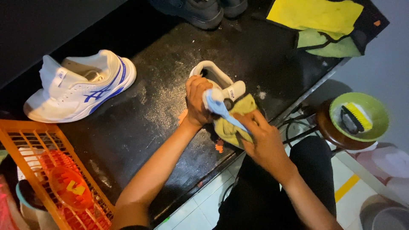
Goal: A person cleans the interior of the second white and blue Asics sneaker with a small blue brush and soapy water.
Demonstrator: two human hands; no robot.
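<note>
Two hands on one white shoe here, near the middle of the dark worktop, close to its near edge. My left hand is clamped around the shoe's side, grip closed on it, holding it steady with the heel collar pointing away from me. My right hand pinches a yellow-green cloth against the shoe, fingers closed on the cloth, with a pale blue strip running between my two hands; whether that strip is part of the cloth or of the shoe, I cannot tell.

Wiping looks to be in hand on this one, and I'd judge it unfinished, since the cloth is pressed right on it. The worktop around it is speckled with pale spots and smears.

Out to the far left lies a second white shoe with blue stripes, on its side, well apart from my hands, nobody touching it. Near left sits an orange basket. Far right, yellow and green rags lie on the worktop's corner. To the right, off the worktop, a green bowl holds a scrubbing brush. Dark shoes rest at the far edge.
</note>
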